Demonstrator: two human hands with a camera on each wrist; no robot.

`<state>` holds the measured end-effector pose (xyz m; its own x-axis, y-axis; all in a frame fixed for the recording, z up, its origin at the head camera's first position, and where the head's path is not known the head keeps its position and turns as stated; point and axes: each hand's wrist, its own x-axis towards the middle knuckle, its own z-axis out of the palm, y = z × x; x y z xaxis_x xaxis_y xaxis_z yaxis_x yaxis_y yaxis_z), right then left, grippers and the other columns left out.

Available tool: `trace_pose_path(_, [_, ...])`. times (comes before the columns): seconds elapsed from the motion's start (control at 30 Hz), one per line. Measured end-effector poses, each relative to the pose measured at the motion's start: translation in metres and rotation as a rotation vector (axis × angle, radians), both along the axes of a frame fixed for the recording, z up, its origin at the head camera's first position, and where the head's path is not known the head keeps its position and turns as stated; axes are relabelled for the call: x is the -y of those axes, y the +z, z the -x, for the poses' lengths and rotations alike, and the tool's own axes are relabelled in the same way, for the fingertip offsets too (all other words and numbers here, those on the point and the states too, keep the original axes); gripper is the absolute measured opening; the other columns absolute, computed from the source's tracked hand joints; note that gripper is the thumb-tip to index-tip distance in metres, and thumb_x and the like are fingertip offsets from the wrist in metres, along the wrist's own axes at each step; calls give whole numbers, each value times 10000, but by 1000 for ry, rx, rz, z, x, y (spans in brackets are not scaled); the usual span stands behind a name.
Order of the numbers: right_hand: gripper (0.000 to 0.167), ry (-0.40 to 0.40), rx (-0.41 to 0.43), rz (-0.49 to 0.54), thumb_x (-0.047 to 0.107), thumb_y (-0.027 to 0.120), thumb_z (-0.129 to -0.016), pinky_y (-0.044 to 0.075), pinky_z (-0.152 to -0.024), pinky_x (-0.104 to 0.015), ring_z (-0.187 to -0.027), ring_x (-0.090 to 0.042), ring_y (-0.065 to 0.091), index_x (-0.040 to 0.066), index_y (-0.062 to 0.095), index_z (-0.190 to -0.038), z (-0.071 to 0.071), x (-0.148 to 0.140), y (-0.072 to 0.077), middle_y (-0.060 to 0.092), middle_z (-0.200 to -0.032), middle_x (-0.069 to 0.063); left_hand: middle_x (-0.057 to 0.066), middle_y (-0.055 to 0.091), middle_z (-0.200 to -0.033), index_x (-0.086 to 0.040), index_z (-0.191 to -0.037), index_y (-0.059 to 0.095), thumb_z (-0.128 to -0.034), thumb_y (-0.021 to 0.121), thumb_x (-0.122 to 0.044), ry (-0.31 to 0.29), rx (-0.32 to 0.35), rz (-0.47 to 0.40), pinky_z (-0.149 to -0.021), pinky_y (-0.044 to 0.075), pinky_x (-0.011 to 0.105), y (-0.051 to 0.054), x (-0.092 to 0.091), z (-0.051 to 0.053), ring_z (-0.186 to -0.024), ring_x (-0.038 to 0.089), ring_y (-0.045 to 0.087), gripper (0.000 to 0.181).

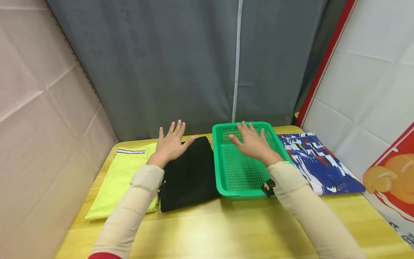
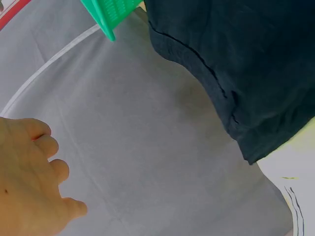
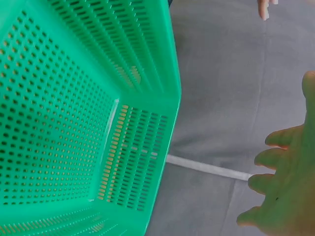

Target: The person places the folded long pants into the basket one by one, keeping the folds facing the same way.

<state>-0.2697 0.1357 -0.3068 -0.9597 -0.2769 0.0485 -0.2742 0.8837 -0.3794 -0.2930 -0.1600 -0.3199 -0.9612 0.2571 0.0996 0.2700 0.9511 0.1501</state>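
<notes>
Both hands are raised with fingers spread and hold nothing. In the head view my left hand [image 1: 171,145] is above the folded black garment [image 1: 189,176], close to the folded yellow garment [image 1: 126,180] on the left. My right hand [image 1: 253,144] hovers over the green plastic basket [image 1: 223,169], whose inside shows no contents. A folded blue, white and red patterned garment [image 1: 323,165] lies right of the basket. The left wrist view shows the left hand [image 2: 32,179] apart from the black cloth [image 2: 236,64]. In the right wrist view, the right hand [image 3: 283,172] is apart from the basket [image 3: 170,98].
All these things lie on a yellow wood-grain table [image 1: 200,230]. A grey curtain [image 1: 174,64] with a white stripe hangs behind it. Pale sheeting [image 1: 48,126] walls the left side, and a white and red printed sheet [image 1: 359,97] the right.
</notes>
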Motion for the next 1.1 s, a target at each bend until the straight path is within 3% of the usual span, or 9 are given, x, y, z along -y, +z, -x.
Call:
trace_pose_path(0.33, [795, 18, 9, 6, 616, 268, -984, -65, -1135, -684, -1497, -386, -3, 96, 91, -1559, 2, 12, -3, 27, -1630, -142, 39, -35, -1634, -159, -1561, 2, -898, 131, -776, 31, 19, 21, -1159, -145, 606, -6, 15, 0, -1514, 269, -53, 915])
trace_pose_path(0.67, [792, 56, 9, 32, 569, 326, -995, -24, -1173, -630, -1500, -372, -6, 52, 104, -1552, 4, 22, -11, 22, -1624, -175, 107, -41, -1631, -90, -1557, 18, -957, 235, -682, 29, 52, -6, -1179, -116, 582, -18, 28, 0, -1509, 305, -56, 870])
trace_pose_path(0.93, [784, 99, 76, 130, 467, 426, -1005, 45, -1207, -557, -1498, -369, -52, 10, 85, -1544, -1, 35, -23, -44, -1620, -199, 178, -77, -1615, 11, -1532, -2, -983, 236, -635, 43, 92, -62, -1199, -73, 555, -39, 44, -2, -1503, 328, -62, 880])
trace_pose_path(1.1, [797, 125, 108, 167, 479, 441, -995, 109, -1207, -541, -1504, -338, -47, 28, 86, -1548, -9, 52, -32, -56, -1624, -173, 242, -116, -1595, 60, -1517, 3, -1007, 211, -590, 70, 172, -154, -1182, -63, 595, -58, 59, -7, -1485, 396, -89, 853])
